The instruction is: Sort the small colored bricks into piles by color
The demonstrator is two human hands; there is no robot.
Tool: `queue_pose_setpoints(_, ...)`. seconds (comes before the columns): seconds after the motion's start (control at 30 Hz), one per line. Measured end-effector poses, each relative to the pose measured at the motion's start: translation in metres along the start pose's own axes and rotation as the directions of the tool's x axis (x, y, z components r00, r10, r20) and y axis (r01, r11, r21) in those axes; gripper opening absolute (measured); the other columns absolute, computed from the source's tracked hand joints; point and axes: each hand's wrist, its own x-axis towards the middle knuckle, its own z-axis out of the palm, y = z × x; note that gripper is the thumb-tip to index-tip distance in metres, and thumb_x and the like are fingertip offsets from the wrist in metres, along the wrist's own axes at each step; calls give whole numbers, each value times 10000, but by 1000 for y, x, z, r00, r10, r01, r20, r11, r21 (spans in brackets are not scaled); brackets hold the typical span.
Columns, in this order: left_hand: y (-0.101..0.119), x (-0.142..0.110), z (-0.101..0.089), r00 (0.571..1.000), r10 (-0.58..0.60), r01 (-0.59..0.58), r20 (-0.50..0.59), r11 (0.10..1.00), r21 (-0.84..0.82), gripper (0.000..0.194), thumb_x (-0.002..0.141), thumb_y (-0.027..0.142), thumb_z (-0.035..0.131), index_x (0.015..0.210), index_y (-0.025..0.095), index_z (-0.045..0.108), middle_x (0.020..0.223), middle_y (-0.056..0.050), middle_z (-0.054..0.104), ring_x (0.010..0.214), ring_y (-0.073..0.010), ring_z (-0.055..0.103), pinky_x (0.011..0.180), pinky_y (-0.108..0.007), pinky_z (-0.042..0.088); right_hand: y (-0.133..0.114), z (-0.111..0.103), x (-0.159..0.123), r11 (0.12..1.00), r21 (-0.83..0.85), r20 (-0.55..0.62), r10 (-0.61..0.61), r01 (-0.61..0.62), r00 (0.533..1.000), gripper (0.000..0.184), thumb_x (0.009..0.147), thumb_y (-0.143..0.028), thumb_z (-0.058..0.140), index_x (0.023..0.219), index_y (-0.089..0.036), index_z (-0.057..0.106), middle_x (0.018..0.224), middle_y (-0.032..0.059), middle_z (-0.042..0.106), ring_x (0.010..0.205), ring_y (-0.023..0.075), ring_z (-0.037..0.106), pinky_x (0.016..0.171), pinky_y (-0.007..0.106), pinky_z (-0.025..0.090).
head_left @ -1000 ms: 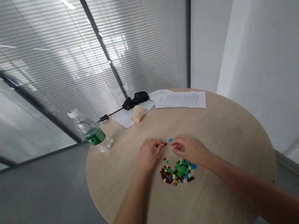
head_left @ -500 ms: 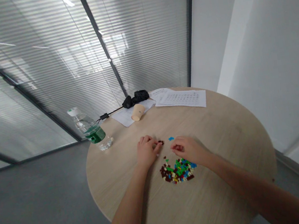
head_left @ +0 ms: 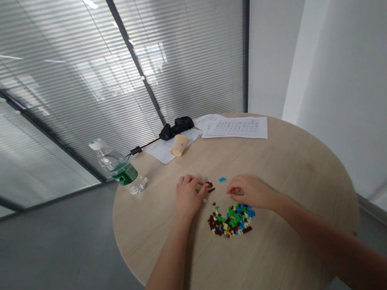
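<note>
The left hand (head_left: 189, 196) touches or nearly touches dark-brown toy bricks (head_left: 210, 185), partly hiding them; whether it grips one, I cannot tell. Rightward on the desk (head_left: 290, 159) lie a small blue piece (head_left: 222, 179) and, nearer, a mixed brick pile (head_left: 232, 220), its pieces blurred. The right hand's (head_left: 246, 190) fingers curl inward, any contents hidden.

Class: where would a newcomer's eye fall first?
The multicoloured heap of small plastic bricks on the round beige table probably stands out. Next come the bare left hand and bare right hand beyond it, and the clear, green-labelled plastic bottle at the table's left edge.
</note>
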Motion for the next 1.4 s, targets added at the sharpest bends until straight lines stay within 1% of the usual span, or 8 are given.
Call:
queue_pose_setpoints(0.17,1,-2,-9,978,200,-186,54,962,-198,100,808,250,610,810,195,694,869,-46,625,900,-192,523,823,-307,411,6,-5,0,1000,6,-2,31,-31,1000,117,780,-169,594,805,-172,708,754,42,679,664,141,573,613,235,394)
queue_pose_setpoints(0.37,-1,-10,-33,858,389,-252,336,889,-383,85,735,154,636,720,186,713,752,-9,647,755,-137,548,738,-246,404,10,1,2,1000,-12,26,21,-20,999,131,784,-170,577,819,-174,704,750,30,670,640,128,559,600,227,371)
queue_pose_setpoints(0.57,-7,-12,-41,803,361,-182,474,906,-382,111,656,146,693,738,202,744,745,-2,634,710,-130,543,672,-232,396,12,2,1,1000,0,34,29,-30,999,127,784,-188,579,821,-172,699,757,32,669,639,125,555,594,224,365)
queue_pose_setpoints(0.73,-1,-13,-44,776,377,-195,506,906,-376,102,630,175,736,725,209,747,776,-4,634,766,-145,558,748,-250,412,12,3,1,1000,-12,49,26,-25,998,130,783,-196,578,821,-171,699,735,29,662,632,127,546,591,227,360)
queue_pose_setpoints(1.0,1,-13,-35,744,413,-228,524,895,-383,72,646,212,747,718,221,749,797,-1,621,758,-132,556,710,-229,419,14,5,1,1000,0,44,20,-20,999,126,779,-196,575,784,-170,698,721,28,655,624,122,536,597,227,362)
queue_pose_setpoints(1.27,-3,-12,-34,756,433,-177,491,857,-483,25,701,207,722,714,193,739,767,-3,640,732,-120,565,683,-213,415,15,6,1,1000,-6,45,21,-21,999,136,783,-209,567,784,-172,697,727,30,657,617,122,531,577,225,347)
queue_pose_setpoints(1.33,-5,-9,-33,818,393,-176,421,866,-467,50,743,184,677,736,185,727,765,-4,655,738,-121,568,693,-216,415,16,6,1,1000,-18,50,17,-16,999,136,787,-218,571,791,-178,701,722,26,657,613,122,529,576,227,342)
queue_pose_setpoints(1.4,-9,-6,-29,906,304,-178,295,905,-387,77,777,176,638,760,186,713,750,-5,661,746,-129,564,707,-229,413,15,6,1,1000,-23,53,5,-4,999,130,784,-212,576,798,-183,702,728,24,659,619,122,531,582,226,344)
